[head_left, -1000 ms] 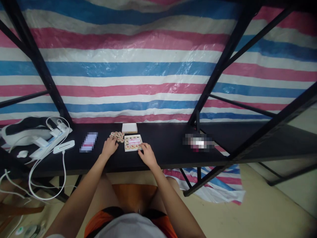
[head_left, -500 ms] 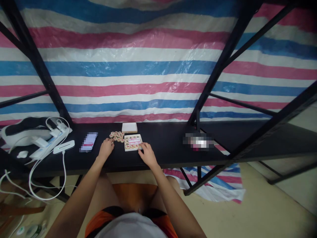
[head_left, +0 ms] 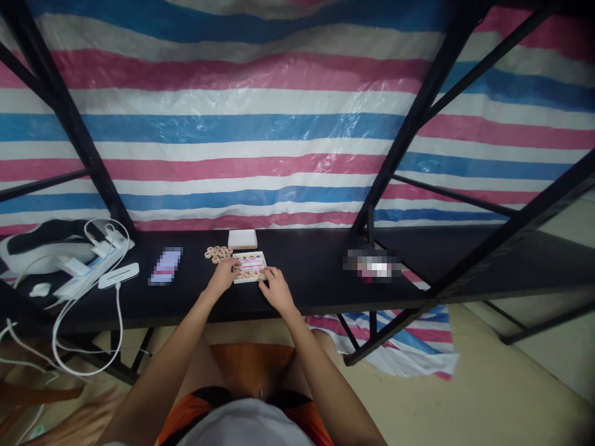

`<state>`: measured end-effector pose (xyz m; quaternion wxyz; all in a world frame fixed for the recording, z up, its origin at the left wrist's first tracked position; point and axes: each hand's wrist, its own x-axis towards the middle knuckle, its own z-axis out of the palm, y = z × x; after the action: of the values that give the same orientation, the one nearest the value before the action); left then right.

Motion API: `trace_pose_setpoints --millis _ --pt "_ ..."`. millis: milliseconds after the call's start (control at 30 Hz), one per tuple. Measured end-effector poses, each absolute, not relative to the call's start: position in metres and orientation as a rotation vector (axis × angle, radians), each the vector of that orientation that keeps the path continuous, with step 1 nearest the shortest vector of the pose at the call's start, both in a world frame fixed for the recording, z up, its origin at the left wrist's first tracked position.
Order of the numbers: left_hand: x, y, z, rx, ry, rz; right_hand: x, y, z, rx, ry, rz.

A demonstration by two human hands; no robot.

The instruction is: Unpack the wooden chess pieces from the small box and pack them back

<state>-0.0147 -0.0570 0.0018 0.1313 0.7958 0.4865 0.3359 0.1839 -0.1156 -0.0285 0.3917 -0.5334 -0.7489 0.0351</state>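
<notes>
A shallow white box [head_left: 250,280] on the black table holds rows of round xiangqi pieces [head_left: 252,272], with a pink-and-white strip across the middle. My left hand [head_left: 223,276] reaches over the box's left edge, fingers pinched, apparently around a xiangqi piece that they mostly hide. At the lower right corner, my right hand [head_left: 277,288] grips the box's rim between thumb and fingers; a ring shows on one finger. Several loose xiangqi pieces [head_left: 218,253] lie in a cluster just left of the box, partly behind my left hand.
A white lid-like box [head_left: 242,239] lies behind the pieces. To the left are a phone [head_left: 166,266], a white device with a cable [head_left: 119,276] and a power strip [head_left: 88,272]. A blurred item [head_left: 372,266] lies right. Black frame posts [head_left: 395,152] and striped sheeting [head_left: 242,130] bound the table.
My left hand has moved right, from the loose pieces to the left part of the box. My right hand stays on the box's right corner.
</notes>
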Motion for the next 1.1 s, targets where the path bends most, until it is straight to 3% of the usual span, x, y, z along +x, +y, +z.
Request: trace_pose_setpoints --millis 400,533,833,1100 --pt "-0.017 -0.07 -0.002 2.447 1.426 0.962 0.183 -0.117 -0.027 -1.354 -1.9 0.107" --pt "-0.035 -0.061 -0.004 2.337 1.65 1.011 0.184 -0.117 -0.026 -1.35 -1.901 0.109" --pt "-0.066 -0.053 -0.002 2.469 2.016 0.505 0.185 -0.114 -0.03 -1.341 -1.898 0.104" --pt "-0.069 -0.055 0.002 2.434 1.936 0.571 0.184 -0.115 -0.03 -1.342 -1.897 0.091"
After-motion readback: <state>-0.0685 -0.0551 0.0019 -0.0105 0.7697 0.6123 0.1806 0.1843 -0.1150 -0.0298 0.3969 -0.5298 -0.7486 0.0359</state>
